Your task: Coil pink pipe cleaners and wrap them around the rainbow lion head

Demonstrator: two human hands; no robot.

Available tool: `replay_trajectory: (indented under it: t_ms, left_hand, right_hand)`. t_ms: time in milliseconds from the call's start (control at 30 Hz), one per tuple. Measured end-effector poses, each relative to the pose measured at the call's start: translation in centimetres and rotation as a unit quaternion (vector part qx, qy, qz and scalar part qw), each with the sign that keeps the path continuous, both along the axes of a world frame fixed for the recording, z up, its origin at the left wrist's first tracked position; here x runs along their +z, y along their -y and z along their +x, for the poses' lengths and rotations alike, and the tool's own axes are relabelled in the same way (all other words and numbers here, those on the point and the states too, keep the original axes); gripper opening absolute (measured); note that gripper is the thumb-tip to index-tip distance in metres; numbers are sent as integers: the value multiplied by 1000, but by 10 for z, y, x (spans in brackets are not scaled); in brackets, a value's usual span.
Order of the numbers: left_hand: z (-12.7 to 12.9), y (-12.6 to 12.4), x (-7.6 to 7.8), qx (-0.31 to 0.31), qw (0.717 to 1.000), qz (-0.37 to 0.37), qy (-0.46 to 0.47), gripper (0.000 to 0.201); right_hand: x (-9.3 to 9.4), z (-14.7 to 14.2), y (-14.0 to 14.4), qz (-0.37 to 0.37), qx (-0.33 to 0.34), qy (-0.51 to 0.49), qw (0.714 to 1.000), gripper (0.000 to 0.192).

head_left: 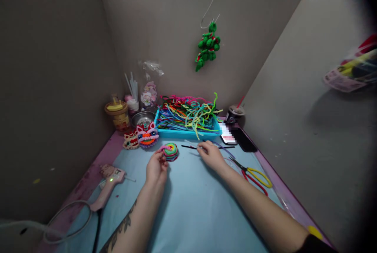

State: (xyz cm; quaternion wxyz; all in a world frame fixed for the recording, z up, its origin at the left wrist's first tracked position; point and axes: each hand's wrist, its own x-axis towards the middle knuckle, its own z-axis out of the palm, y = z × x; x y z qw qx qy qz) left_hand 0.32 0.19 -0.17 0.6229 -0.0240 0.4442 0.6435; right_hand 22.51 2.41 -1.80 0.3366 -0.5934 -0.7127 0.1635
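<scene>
Left hand [156, 166] grasps rainbow pipe-cleaner coil [170, 151], steadying it on blue surface [191, 206]; right hand [210, 155] pinches thin black stick [188, 146], tray of pipe cleaners [188, 131] within reach

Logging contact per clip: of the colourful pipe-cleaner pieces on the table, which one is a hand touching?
The round rainbow coil, held at its edge by the left hand. The lion-face pieces lie untouched behind it.
</scene>
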Motion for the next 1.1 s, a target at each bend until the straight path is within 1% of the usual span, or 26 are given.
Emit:
replay_trajectory:
  t_ms: [33, 100, 200, 267, 333, 400, 533, 667, 733, 867, 967, 1100]
  left_hand:
    - [0, -1, -2, 5, 1000, 0, -5, 20]
    - [0, -2, -5, 17, 1000, 0, -14, 20]
    - [-1, -2, -7, 32, 999, -2, -21, 21]
    - [-1, -2, -7, 35, 999, -1, -19, 21]
    - [-2, -3, -6, 30, 999, 3, -12, 20]
    - [-2, -3, -6, 24, 1000, 5, -3, 20]
    - [-4, -3, -5, 22, 1000, 3, 9, 19]
    - [-2, -3, -7, 29, 999, 8, 12, 18]
    - [-1, -3, -8, 31, 999, 10, 12, 18]
    - [2, -4, -13, 33, 999, 10, 13, 20]
    - [3, -5, -15, 48, 999, -4, 12, 23]
    - [-1, -7, -13, 86, 996, -17, 6, 26]
  right_hand:
    - [-1, -9, -2, -2, 11, 31, 999, 21]
    - [4, -24, -11, -2, 20, 74, 997, 21]
    - [22, -44, -31, -1, 28, 135, 990, 21]
    - [34, -59, -45, -5, 46, 187, 981, 25]
    - [43, -73, -59, -13, 70, 237, 969, 28]
    - [48, -85, -74, -22, 82, 260, 962, 29]
    - [54, -103, -110, -35, 69, 258, 963, 35]
    - [59, -119, -145, -70, 31, 230, 970, 28]
    - [60, -126, -162, -82, 14, 217, 973, 27]
    - [64, -140, -194, -93, 15, 208, 974, 28]
    - [64, -152, -211, -110, 27, 220, 969, 24]
    - [57, -163, -221, -124, 27, 242, 962, 26]
